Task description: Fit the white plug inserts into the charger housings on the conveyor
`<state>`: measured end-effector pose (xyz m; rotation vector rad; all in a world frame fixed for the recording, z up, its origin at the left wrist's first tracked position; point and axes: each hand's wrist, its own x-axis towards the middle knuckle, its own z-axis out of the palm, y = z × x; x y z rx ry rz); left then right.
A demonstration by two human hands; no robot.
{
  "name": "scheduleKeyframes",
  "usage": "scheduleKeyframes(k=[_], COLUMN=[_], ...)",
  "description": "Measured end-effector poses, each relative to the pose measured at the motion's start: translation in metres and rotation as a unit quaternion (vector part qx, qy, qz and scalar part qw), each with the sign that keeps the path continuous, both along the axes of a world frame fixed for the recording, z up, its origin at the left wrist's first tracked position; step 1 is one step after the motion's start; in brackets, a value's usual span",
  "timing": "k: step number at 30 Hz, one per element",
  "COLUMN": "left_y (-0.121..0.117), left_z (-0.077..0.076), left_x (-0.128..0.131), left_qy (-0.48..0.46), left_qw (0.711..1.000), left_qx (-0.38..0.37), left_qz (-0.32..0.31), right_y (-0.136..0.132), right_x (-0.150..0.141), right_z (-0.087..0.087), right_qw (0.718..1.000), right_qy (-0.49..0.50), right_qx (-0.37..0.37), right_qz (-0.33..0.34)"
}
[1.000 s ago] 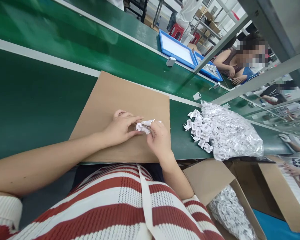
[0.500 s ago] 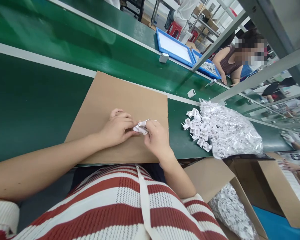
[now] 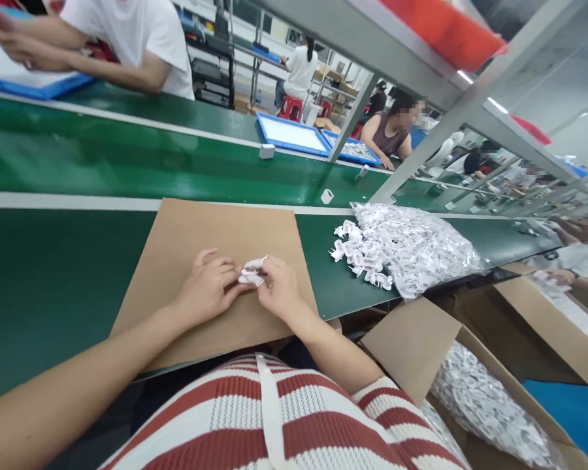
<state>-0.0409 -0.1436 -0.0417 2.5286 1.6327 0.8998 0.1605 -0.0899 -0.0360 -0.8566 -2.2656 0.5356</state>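
Observation:
Both my hands meet over a flat cardboard sheet (image 3: 176,228). A small white plastic part (image 3: 249,279) sits between them; its exact shape is partly covered by fingers. My right hand (image 3: 281,290) pinches it from the right, and white material seems to wrap a fingertip there. From the left, the thumb and index finger of my left hand (image 3: 206,287) close on the part's near end, its other fingers loosely bent. Right of the sheet, loose white plug-like plastic pieces (image 3: 360,254) spill from a clear plastic bag (image 3: 421,248) full of similar ones.
The sheet lies on a green bench (image 3: 44,274). Below right, an open carton (image 3: 411,339) holds another filled bag (image 3: 490,398). A white block (image 3: 326,196) and blue trays (image 3: 294,136) stand beyond, near metal frame posts (image 3: 355,117). Other people sit across and to the right.
The camera view has tilted up, bringing a person in a white shirt into sight at upper left. My hands remain together on the white part, with little visible change in grip.

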Motion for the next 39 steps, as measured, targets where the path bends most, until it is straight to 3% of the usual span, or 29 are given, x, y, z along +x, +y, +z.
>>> scheduleKeyframes(k=[7, 11, 15, 21, 24, 27, 29, 34, 39], left_y=[0.004, 0.009, 0.009, 0.002, -0.002, -0.004, -0.005, -0.009, -0.006], left_z=[-0.007, -0.007, 0.0, 0.015, 0.019, 0.02, 0.02, 0.022, 0.013], left_x=[-0.006, -0.013, -0.012, -0.001, 0.003, 0.003, 0.002, -0.003, -0.01], left_qy=[-0.041, -0.1, -0.201, -0.437, -0.478, -0.48, -0.45, -0.217, -0.069], left_qw=[0.998, 0.989, 0.959, 0.868, 0.836, 0.824, 0.837, 0.948, 0.991], left_qx=[-0.037, -0.088, -0.136, -0.228, -0.266, -0.302, -0.31, -0.23, -0.114], left_qz=[0.007, 0.071, 0.147, 0.066, 0.041, -0.005, -0.026, -0.026, -0.025], right_y=[-0.004, -0.003, -0.005, -0.008, -0.008, -0.007, -0.007, -0.009, -0.012], right_x=[-0.005, -0.003, 0.004, 0.007, 0.006, 0.006, 0.007, 0.01, 0.012], right_z=[-0.035, -0.035, -0.033, -0.032, -0.031, -0.032, -0.033, -0.036, -0.034], right_qw=[0.992, 0.992, 0.992, 0.992, 0.989, 0.988, 0.987, 0.986, 0.993], right_qy=[0.127, 0.123, 0.113, 0.103, 0.121, 0.126, 0.133, 0.148, 0.114], right_qx=[0.009, 0.043, 0.063, 0.069, 0.078, 0.084, 0.09, 0.075, 0.033], right_qz=[-0.01, -0.003, 0.002, 0.001, 0.012, 0.016, 0.02, 0.02, 0.015])
